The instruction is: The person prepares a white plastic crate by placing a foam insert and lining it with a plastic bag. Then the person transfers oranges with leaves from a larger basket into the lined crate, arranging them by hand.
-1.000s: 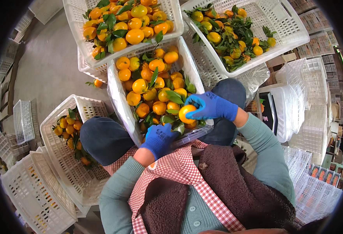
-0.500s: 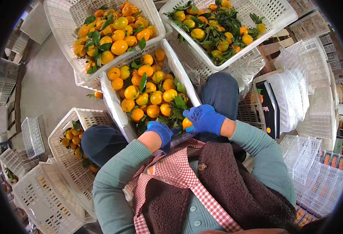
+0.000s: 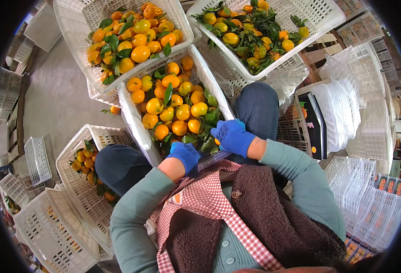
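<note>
Both hands wear blue knit gloves and work at the near end of a lined white crate (image 3: 221, 93) full of mandarins (image 3: 180, 113) with green leaves. My right hand (image 3: 233, 137) is curled over the crate's near right corner; a sliver of a mandarin (image 3: 217, 142) shows under its fingers. To its left, my left hand (image 3: 185, 156) is closed low over the near edge, its fingertips turned in and hidden. Whatever it grips cannot be made out. Dark green leaves (image 3: 209, 144) lie between the two hands.
Two larger white crates of leafy mandarins stand beyond, one far left (image 3: 79, 54) and one far right (image 3: 273, 63). By my left knee is another crate (image 3: 107, 136) with fruit. Clear plastic baskets (image 3: 350, 182) and a black box (image 3: 316, 125) sit at right.
My right hand has shifted slightly left and turned over the mandarin, which is now mostly covered. My left hand has moved a little left; the gap between the hands shows more leaves.
</note>
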`<state>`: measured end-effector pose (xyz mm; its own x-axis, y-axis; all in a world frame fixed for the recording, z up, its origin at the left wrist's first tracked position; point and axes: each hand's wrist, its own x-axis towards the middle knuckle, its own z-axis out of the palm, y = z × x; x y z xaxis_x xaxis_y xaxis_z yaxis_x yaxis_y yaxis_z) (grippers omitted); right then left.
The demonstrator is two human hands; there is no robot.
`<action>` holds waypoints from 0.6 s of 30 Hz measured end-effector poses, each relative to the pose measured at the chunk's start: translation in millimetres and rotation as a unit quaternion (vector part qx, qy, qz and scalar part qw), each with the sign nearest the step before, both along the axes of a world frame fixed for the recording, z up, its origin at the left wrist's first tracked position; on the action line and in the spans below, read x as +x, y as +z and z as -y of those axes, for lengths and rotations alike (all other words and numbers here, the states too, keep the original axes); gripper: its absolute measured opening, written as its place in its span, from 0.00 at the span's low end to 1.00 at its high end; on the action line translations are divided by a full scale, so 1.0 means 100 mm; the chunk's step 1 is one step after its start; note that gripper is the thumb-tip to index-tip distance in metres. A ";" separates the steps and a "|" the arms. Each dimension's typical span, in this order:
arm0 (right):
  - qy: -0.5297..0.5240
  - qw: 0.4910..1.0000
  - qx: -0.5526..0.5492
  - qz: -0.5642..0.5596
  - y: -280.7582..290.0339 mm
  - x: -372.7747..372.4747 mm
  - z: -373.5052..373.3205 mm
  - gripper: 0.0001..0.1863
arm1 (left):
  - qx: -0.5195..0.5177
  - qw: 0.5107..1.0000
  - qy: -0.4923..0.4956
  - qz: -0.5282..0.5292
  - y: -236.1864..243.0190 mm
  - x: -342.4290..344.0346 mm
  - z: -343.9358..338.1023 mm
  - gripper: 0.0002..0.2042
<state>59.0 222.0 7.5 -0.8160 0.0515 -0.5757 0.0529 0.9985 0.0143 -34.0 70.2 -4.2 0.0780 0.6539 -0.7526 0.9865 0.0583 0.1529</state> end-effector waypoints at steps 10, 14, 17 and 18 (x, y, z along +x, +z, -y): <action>-0.063 0.976 -0.187 -0.086 0.02 0.16 -0.08 0.26 | 0.019 0.993 0.111 0.032 0.10 -0.04 0.01 0.52; -0.070 0.918 -0.369 -0.125 -0.26 0.18 0.03 0.29 | 0.045 0.991 0.125 0.010 -0.06 -0.04 0.09 0.45; -0.053 0.904 -0.400 -0.138 -0.41 0.15 -0.01 0.28 | 0.107 0.988 0.115 0.017 -0.11 -0.04 0.23 0.35; -0.051 0.911 -0.384 -0.140 -0.44 0.14 -0.03 0.28 | 0.147 0.984 0.098 0.019 -0.11 -0.04 0.27 0.31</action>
